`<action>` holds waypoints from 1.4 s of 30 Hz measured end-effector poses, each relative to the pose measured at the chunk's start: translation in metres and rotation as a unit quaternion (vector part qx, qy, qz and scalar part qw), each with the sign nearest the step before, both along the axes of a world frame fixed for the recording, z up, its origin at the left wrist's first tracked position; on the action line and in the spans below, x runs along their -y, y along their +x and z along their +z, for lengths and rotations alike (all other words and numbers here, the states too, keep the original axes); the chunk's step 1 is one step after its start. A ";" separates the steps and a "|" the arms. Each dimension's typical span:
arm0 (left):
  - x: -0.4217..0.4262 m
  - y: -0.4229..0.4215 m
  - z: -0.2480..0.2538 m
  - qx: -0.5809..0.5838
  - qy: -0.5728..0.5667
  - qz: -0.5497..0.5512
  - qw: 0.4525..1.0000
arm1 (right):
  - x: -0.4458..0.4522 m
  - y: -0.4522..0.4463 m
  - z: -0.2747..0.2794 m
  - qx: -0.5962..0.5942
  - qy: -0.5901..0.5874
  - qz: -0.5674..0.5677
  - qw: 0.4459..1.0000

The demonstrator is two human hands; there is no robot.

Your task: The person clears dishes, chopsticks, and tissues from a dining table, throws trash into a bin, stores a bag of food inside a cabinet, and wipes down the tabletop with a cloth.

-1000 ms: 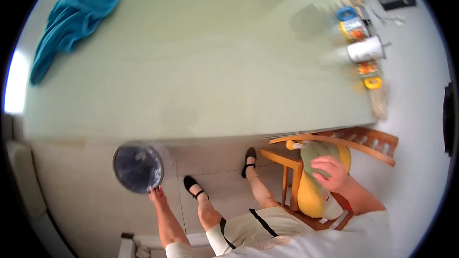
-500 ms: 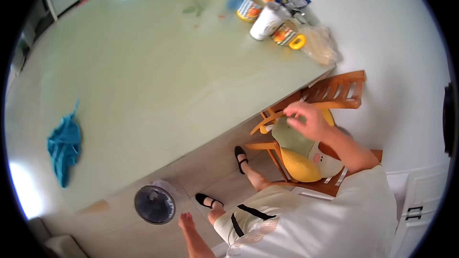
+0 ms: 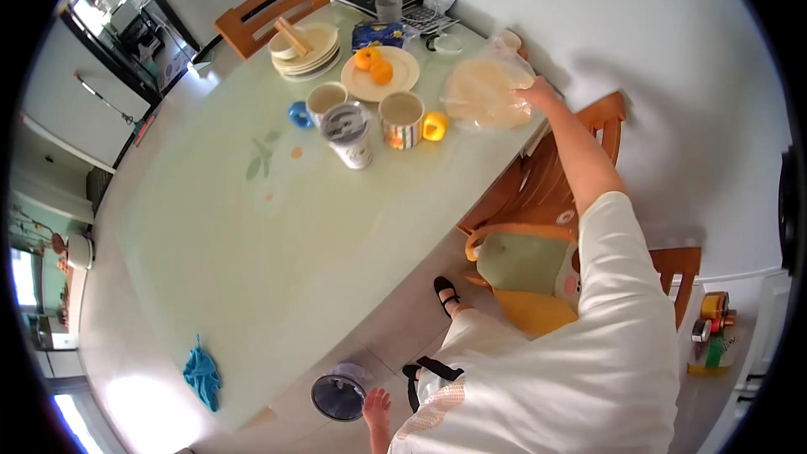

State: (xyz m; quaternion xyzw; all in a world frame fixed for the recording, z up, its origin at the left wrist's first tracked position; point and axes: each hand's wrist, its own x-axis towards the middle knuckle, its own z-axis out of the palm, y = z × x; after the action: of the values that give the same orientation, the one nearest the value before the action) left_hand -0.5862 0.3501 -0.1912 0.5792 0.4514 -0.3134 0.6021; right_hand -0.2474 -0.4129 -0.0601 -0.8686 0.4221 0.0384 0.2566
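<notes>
Left hand: held low, fingers loosely parted, apparently with nothing in hold. Just beside a round, dark bin with a thin clear liner; contact not certain.

Cushion: soft fabric, green and yellow, on a wooden chair.

Blue cloth: crumpled, matt, at the near left edge of the table; tabletop pale green, smooth, glossy.

Right hand: arm outstretched, fingers drawn nearly together, apparently pinching the near right edge of the plastic bag; exact fingertip gap hidden.

Plastic bag: at the table's right corner, by the wall. Bulk to the left of the right hand's grip, beyond the fingertips; broad and rounded, without a clear long axis. Right hand by far the nearer. Clear, wrinkled film over something pale beige.

Tumbler: white, tapered, upright, clear-topped. To either side, a yellow-handled mug, patterned, and a blue-handled mug.

Farther: cream plate, round, bearing smooth orange fruit; stacked plates, rounded rims.
</notes>
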 end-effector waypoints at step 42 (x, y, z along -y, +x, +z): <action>0.363 0.281 0.175 0.062 -0.570 -0.108 0.812 | -0.294 -0.221 0.088 0.565 0.577 -0.261 0.528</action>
State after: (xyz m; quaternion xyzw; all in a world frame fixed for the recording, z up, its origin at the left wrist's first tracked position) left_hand -0.3057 -0.0128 -0.0161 0.1953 0.0873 -0.5410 0.8134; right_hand -0.4684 -0.1188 0.0280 -0.2221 0.2828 -0.2942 0.8855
